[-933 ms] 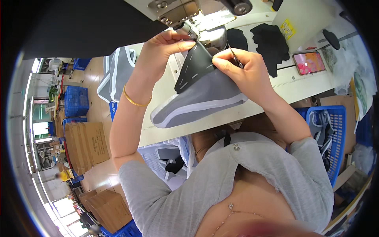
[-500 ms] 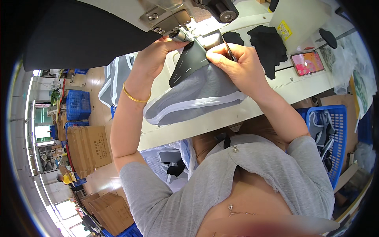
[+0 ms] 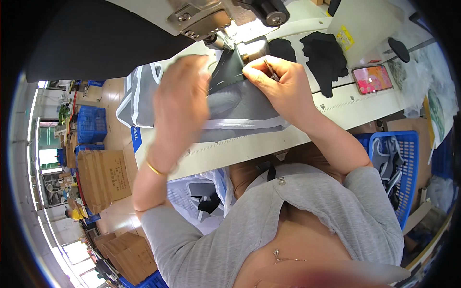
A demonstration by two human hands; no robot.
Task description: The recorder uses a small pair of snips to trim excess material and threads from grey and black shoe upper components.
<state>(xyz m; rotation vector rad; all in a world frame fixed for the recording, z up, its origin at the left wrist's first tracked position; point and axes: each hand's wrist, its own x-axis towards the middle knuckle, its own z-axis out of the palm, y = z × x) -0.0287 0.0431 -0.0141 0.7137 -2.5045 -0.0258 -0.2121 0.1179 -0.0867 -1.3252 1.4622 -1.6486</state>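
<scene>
A grey fabric piece (image 3: 247, 103) with white trim lies on the machine table. Joined to it is a smooth black panel (image 3: 225, 67) marked with short white dashes, its far end under the sewing machine head (image 3: 204, 29). My right hand (image 3: 288, 89) is closed, thumb and forefinger against the black panel's right edge. Out of its grip sticks a slim dark pointed tool (image 3: 271, 69), mostly hidden by the fingers. My left hand (image 3: 181, 98) is above the fabric's left part, left of the black panel. Motion smears its fingers, so what they hold, if anything, cannot be made out.
Black fabric pieces (image 3: 324, 55) and a phone (image 3: 372, 79) lie right of the machine. More grey trimmed pieces (image 3: 139, 96) sit at the table's left. A blue basket (image 3: 408, 173) stands at my right. Cardboard boxes (image 3: 103, 177) stand on the floor to the left.
My left hand has left the black panel by the needle area and moved back toward me. My right hand has shifted slightly left along the panel's edge.
</scene>
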